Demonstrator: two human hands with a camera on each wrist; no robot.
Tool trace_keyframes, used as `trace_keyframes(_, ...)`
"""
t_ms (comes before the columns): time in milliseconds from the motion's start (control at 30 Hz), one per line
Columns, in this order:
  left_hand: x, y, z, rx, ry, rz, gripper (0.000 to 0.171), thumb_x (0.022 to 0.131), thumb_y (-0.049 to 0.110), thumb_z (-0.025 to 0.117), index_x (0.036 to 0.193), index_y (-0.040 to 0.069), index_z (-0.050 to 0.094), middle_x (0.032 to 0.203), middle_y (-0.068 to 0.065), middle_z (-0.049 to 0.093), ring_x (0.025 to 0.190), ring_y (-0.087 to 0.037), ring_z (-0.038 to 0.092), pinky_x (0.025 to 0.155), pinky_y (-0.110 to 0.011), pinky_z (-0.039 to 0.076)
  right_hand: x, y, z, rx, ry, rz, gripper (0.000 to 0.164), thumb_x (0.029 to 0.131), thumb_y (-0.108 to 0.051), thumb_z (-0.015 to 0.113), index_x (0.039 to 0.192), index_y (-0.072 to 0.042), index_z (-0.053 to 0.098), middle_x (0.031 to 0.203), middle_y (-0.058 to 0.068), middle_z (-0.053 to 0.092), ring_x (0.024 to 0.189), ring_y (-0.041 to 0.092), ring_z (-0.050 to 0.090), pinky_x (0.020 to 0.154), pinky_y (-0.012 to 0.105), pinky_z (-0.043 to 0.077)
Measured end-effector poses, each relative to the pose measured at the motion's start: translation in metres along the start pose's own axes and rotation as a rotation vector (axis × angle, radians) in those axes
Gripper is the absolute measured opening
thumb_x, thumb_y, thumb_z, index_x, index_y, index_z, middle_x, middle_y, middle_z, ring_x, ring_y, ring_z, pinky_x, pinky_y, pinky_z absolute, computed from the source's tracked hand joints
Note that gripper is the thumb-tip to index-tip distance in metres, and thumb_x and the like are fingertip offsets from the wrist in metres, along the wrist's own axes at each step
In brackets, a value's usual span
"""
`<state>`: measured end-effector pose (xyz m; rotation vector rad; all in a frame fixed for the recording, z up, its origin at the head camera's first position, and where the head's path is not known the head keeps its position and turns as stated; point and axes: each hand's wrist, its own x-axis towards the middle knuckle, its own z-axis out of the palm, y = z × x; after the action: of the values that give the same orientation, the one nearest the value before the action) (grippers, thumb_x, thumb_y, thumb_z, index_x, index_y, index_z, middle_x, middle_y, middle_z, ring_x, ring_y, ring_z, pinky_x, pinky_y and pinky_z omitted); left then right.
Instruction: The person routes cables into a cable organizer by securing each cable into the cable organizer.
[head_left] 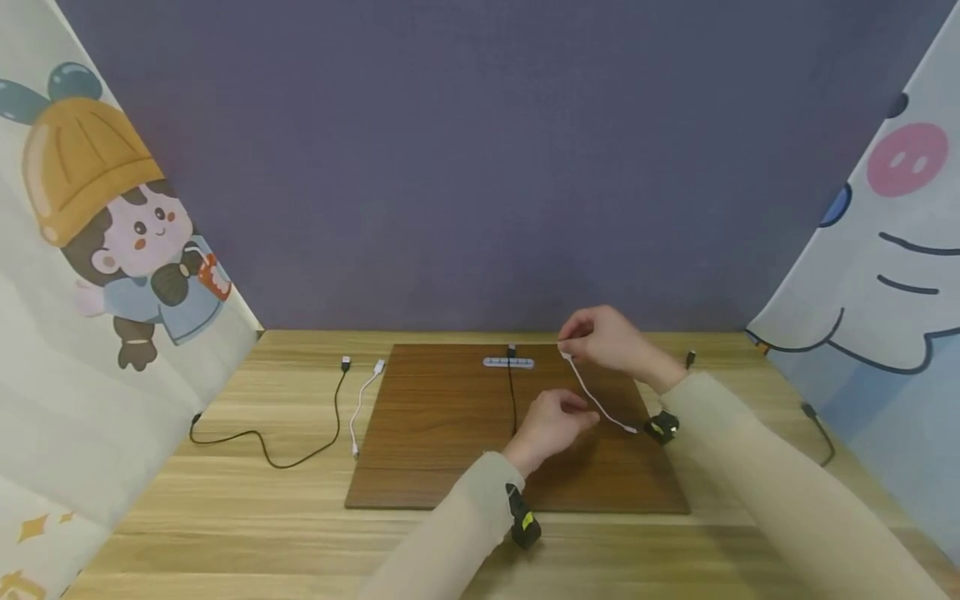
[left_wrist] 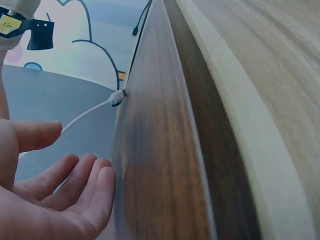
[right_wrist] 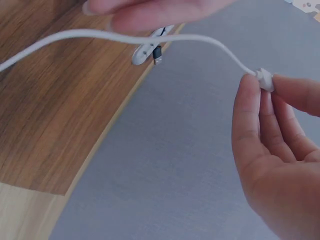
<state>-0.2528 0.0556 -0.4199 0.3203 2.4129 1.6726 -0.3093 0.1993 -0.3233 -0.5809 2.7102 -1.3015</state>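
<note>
My right hand (head_left: 606, 340) pinches one end of a short white USB cable (head_left: 587, 393) between thumb and fingers above the right part of a dark brown board (head_left: 435, 425). The white plug (right_wrist: 264, 80) shows at the fingertips in the right wrist view. From there the cord slants down to its other plug (left_wrist: 118, 97), low over the board's right side. My left hand (head_left: 550, 427) hovers over the board beside the cord, fingers loosely bent, holding nothing. A pale cable clip strip (head_left: 495, 362) lies at the board's back, with a black USB cable (head_left: 512, 387) set in it.
Left of the board lie another black cable (head_left: 279, 463) and a second white cable (head_left: 356, 410). On the right are a black plug (head_left: 691, 359) and a dark cable (head_left: 823, 437). A grey-blue panel (head_left: 480, 167) rises behind the wooden table (head_left: 225, 517), with printed curtains at both sides.
</note>
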Motion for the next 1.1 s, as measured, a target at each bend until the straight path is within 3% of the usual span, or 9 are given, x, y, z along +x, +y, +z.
trace_keyframes(133, -0.001, 0.0, 0.001, -0.022, -0.006, 0.008, 0.018, 0.091, 0.021, 0.076, 0.103, 0.009, 0.073, 0.09, 0.005, 0.07, 0.079, -0.01, 0.062, 0.071, -0.029, 0.052, 0.001, -0.003, 0.001, 0.082, 0.006, 0.004, 0.018, 0.093, -0.008, 0.07, 0.105, 0.005, 0.068, 0.094, 0.015, 0.072, 0.081, 0.027, 0.072, 0.079, 0.044, 0.06)
trace_keyframes(267, -0.002, 0.002, 0.002, -0.044, -0.011, 0.032, 0.014, 0.091, 0.018, 0.076, 0.101, 0.009, 0.074, 0.093, 0.006, 0.07, 0.083, -0.009, 0.061, 0.073, -0.029, 0.05, 0.002, -0.005, 0.001, 0.128, 0.022, -0.002, 0.019, 0.093, -0.008, 0.071, 0.105, 0.006, 0.068, 0.094, 0.016, 0.072, 0.081, 0.026, 0.072, 0.076, 0.037, 0.06)
trace_keyframes(500, -0.006, 0.001, 0.003, -0.062, 0.011, 0.034, 0.005, 0.094, 0.011, 0.071, 0.092, 0.007, 0.074, 0.09, 0.005, 0.068, 0.079, -0.009, 0.056, 0.069, -0.026, 0.046, 0.001, -0.007, -0.005, 0.136, 0.064, -0.009, 0.02, 0.095, -0.01, 0.07, 0.11, 0.003, 0.069, 0.1, 0.017, 0.072, 0.087, 0.033, 0.071, 0.077, 0.035, 0.059)
trace_keyframes(833, -0.008, -0.003, -0.007, 0.028, 0.026, 0.052, 0.007, 0.092, 0.006, 0.07, 0.085, 0.008, 0.067, 0.075, 0.004, 0.064, 0.064, -0.008, 0.057, 0.057, -0.024, 0.047, 0.007, 0.0, -0.014, 0.17, 0.075, 0.055, 0.026, 0.097, -0.001, 0.066, 0.121, 0.008, 0.067, 0.114, 0.026, 0.067, 0.092, 0.031, 0.071, 0.08, 0.031, 0.059)
trace_keyframes(1100, -0.015, -0.002, -0.013, 0.062, 0.005, 0.027, 0.005, 0.095, 0.005, 0.067, 0.09, 0.005, 0.066, 0.073, -0.001, 0.065, 0.063, -0.01, 0.064, 0.057, -0.024, 0.049, 0.013, 0.005, -0.018, 0.219, 0.037, 0.068, 0.027, 0.096, 0.005, 0.064, 0.122, 0.013, 0.063, 0.115, 0.027, 0.065, 0.094, 0.029, 0.071, 0.083, 0.032, 0.059)
